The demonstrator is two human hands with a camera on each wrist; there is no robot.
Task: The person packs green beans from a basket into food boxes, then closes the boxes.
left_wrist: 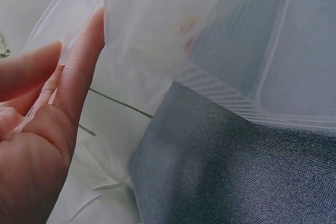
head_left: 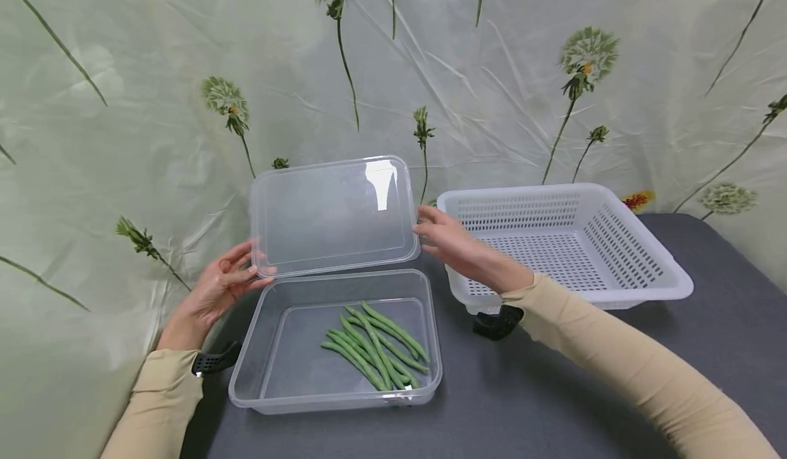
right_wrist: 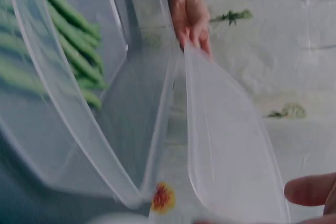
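A clear plastic lid (head_left: 335, 216) stands tilted up behind an uncovered clear plastic box (head_left: 332, 400). My left hand (head_left: 218, 287) holds the lid by its lower left corner, thumb in front and fingers reaching behind; the left wrist view shows the fingers (left_wrist: 81, 59) against the plastic. At the lid's right edge is my right hand (head_left: 451, 244), slightly blurred, its fingers spread. In the right wrist view the thumb (right_wrist: 310, 189) lies beside the lid's edge, and contact there is unclear. Several green beans (head_left: 375, 350) lie inside the box, toward its right side.
A white slotted plastic basket (head_left: 667, 285) stands to the right, behind my right forearm. Everything sits on a dark grey tabletop (head_left: 492, 404). Behind it hangs a pale curtain (head_left: 479, 90) printed with dandelions, close to the table's back edge.
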